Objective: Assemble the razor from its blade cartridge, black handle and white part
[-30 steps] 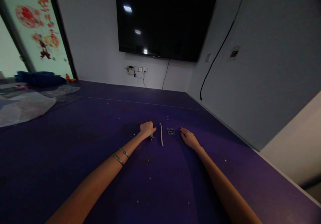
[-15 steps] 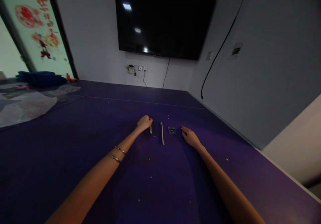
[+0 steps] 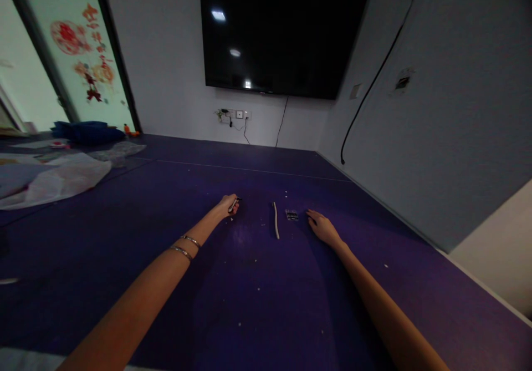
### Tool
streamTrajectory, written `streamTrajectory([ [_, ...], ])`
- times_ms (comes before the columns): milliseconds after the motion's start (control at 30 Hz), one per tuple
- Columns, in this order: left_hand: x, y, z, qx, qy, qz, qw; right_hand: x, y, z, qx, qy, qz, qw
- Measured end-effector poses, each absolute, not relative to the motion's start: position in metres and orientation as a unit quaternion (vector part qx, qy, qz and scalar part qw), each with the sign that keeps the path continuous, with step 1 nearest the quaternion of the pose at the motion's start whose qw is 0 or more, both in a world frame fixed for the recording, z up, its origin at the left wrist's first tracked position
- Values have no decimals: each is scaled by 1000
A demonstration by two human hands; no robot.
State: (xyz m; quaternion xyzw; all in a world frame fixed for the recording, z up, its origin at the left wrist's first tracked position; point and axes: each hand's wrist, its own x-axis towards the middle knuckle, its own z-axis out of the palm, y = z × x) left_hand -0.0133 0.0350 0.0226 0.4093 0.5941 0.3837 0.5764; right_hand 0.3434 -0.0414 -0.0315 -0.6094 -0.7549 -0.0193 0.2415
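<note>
My left hand (image 3: 228, 206) is closed around a small slim tool (image 3: 233, 205) with a dark tip, held just above or on the purple surface (image 3: 257, 271); its exact kind is too small to tell. To its right lies a thin, slightly bent pale stick (image 3: 276, 222) with a darker upper end. Beside that is a small flat clear packet (image 3: 291, 215) with something dark inside. My right hand (image 3: 323, 228) rests on the surface just right of the packet, fingers extended and holding nothing.
Small white bits dot the surface. On the left lie crumpled plastic sheeting (image 3: 78, 174) and a dark blue cloth bundle (image 3: 89, 131). A television (image 3: 286, 32) hangs on the back wall, and a black cable (image 3: 372, 88) runs down the right wall.
My left hand has moved left, away from the pale stick, and turned so the tool shows in its grip. The right hand stays beside the packet. The view has swung slightly left.
</note>
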Motion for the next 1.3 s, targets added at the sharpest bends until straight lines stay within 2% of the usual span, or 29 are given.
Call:
streamTrajectory([
  [567, -17, 28, 13, 428, 605, 341, 578, 344, -38, -34, -611, -759, -28, 224],
  [1300, -9, 22, 21, 470, 556, 336, 598, 340, -42, -30, -611, -752, -12, 249],
])
